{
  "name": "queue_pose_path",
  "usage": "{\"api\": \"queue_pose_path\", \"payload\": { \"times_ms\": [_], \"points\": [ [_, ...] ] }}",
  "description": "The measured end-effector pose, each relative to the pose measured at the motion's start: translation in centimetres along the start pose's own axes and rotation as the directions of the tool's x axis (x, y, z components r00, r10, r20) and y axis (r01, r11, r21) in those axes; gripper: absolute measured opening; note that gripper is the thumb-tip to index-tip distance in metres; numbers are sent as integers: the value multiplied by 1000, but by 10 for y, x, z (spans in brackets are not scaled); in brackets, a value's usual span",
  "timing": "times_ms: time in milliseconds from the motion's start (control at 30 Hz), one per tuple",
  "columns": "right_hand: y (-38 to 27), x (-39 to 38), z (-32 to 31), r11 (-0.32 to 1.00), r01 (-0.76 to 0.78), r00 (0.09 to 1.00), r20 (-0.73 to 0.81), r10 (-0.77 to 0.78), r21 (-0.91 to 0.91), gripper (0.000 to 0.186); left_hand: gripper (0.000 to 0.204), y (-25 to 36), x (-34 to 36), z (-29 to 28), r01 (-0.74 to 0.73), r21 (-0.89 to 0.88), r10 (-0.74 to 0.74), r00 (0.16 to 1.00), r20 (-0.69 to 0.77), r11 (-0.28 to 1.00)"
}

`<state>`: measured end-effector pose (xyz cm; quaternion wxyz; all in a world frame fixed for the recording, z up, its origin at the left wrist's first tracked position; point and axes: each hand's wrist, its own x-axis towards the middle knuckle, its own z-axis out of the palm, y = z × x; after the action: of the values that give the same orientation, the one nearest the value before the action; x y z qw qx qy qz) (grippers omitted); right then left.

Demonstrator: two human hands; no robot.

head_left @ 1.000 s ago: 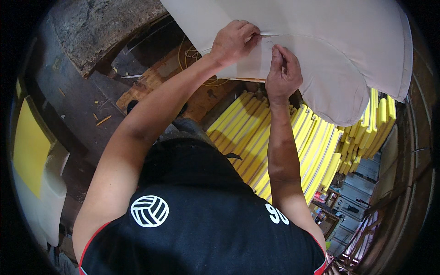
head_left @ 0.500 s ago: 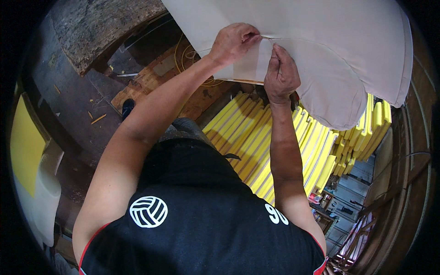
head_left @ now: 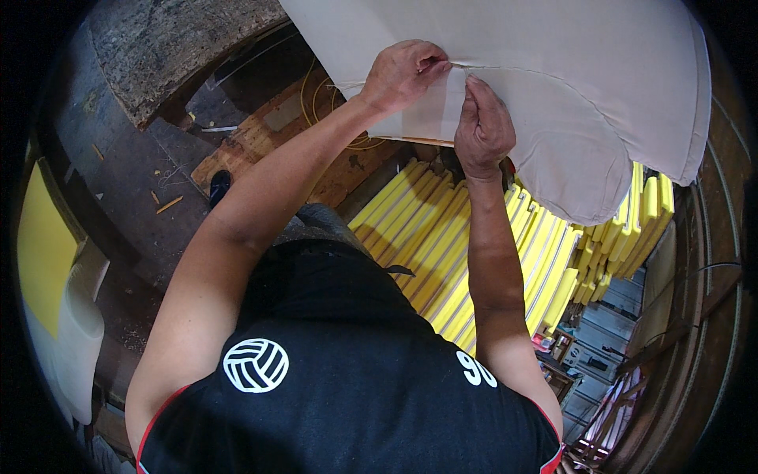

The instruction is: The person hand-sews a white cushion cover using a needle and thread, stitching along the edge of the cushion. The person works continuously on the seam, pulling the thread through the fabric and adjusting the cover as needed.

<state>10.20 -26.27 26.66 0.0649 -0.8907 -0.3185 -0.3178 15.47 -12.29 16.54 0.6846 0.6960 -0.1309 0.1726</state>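
To your left, the dark floor [head_left: 130, 170] bore an orange strip [head_left: 169, 205], small scattered scraps [head_left: 98, 152] and, just beside a wooden board [head_left: 272, 146], a pale strip [head_left: 219, 129]. The board lay low, a yellow cord [head_left: 303, 99] looped over it. Your dark shoe [head_left: 220, 186] showed at its near corner, exact footing unclear.

Uneven Light, Bent Edges

We find the beige fabric [head_left: 545, 43] softly lit and the stacked yellow panels [head_left: 438, 257] bright but shadow-streaked, while the floor [head_left: 122, 178] lies dim. Our fisheye view curves straight lines toward its black rim.
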Motion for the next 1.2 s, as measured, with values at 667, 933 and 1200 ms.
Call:
{"api": "queue_pose_path", "payload": {
  "times_ms": [667, 933, 1200],
  "points": [
    [-10, 12, -2, 994, -59, 997, 44, 63, -95, 13, 23, 0, 1, -1, -10, -23, 10, 1000, 1, 1000],
    [-4, 11, -4, 993, -23, 994, 106, 35, -118, 18, 23, 0, 3, -1, -1, -77, 3, 1000, 30, 997],
    [1, 1, -6, 998, 4, 995, 100, 3, -66, 27, 25, 2, 1, -3, 3, -43, -2, 1000, 31, 999]
  ]
}}
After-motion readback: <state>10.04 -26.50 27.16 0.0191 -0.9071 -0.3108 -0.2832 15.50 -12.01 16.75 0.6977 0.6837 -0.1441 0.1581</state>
